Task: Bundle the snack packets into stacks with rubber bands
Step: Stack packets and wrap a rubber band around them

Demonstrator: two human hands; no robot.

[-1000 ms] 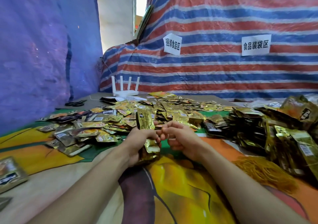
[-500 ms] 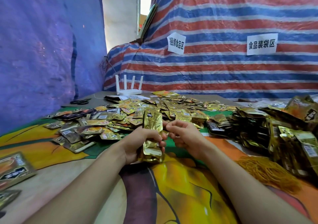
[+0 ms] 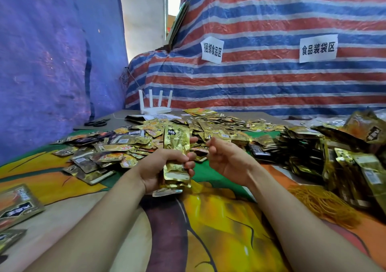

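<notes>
over the cloth (image 3: pixel 219 234), left hand (image 3: pixel 154 168) grips packet stack (image 3: pixel 176 144), right hand (image 3: pixel 227 158) curled.

My right grip (image 3: pixel 227 158) has come off the stack of packets (image 3: pixel 176 146) and now sits apart to its right, fingers curled. My left grip (image 3: pixel 158 167) has raised the stack, standing it more upright.

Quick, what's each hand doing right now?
Left hand: grips a stack of gold packets.
Right hand: fingers curled; whether it holds anything cannot be told.
</notes>
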